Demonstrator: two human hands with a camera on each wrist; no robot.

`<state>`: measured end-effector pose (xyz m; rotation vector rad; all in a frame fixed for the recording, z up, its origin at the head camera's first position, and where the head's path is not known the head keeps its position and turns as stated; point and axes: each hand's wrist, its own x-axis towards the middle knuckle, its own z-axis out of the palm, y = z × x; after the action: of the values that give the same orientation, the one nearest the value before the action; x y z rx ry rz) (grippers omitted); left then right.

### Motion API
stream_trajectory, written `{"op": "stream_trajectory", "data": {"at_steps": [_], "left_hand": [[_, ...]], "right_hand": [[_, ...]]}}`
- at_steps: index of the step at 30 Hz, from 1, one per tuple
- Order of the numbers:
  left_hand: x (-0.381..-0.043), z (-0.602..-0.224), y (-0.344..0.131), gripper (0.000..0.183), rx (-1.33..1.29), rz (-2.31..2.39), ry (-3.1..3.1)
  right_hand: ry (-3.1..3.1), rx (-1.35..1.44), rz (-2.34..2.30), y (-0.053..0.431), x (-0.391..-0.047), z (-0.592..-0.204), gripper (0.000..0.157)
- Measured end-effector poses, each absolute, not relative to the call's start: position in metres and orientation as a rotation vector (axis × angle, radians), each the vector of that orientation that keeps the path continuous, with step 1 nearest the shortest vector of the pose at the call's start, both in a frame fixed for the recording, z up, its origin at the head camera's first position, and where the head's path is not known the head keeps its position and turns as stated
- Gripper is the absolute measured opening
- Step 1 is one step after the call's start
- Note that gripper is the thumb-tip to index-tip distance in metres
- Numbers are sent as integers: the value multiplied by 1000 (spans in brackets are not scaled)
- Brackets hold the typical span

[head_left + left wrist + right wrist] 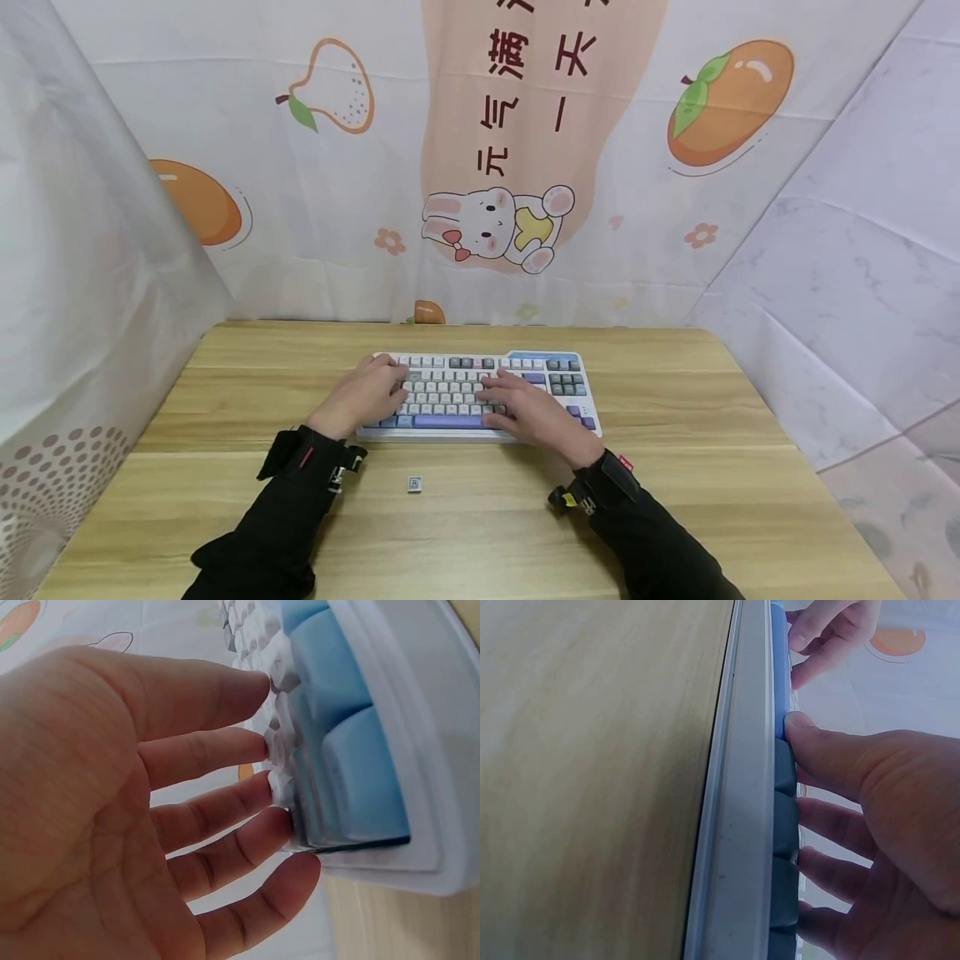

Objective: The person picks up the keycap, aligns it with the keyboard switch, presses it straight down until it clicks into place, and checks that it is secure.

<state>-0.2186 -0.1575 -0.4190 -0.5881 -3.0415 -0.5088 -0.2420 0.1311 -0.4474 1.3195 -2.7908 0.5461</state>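
A white keyboard [450, 398] with white, blue, purple and dark grey keycaps lies near the back of the wooden table. My left hand [365, 392] is over its left end, fingers spread and gently bent, the fingertips at the keys. In the left wrist view the thumb and fingers of this hand [172, 795] reach to the keycaps [330, 675] at the board's corner. Over the right half of the keys is my right hand [528, 408], its thumb by the long purple space bar [448, 422]. The right wrist view shows its fingers [832, 825] lightly bent against the keys.
In front of the keyboard a small grey and white square piece [415, 484] lies on the wooden table [480, 533]. A printed white curtain [322, 208] hangs behind the table, with more cloth at both sides. Black sleeves and wrist straps cover both forearms.
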Motion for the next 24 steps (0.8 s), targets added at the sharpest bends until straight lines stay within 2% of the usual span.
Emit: {"op": "stream_trajectory", "data": {"at_steps": [9, 24], "left_hand": [[-216, -412, -160, 35, -674, -566, -3021], [-192, -392, -153, 43, -816, -647, -3039]], "right_hand": [[-2767, 1334, 559, 132, -241, -445, 40], [-2784, 1326, 544, 130, -240, -444, 40]]}}
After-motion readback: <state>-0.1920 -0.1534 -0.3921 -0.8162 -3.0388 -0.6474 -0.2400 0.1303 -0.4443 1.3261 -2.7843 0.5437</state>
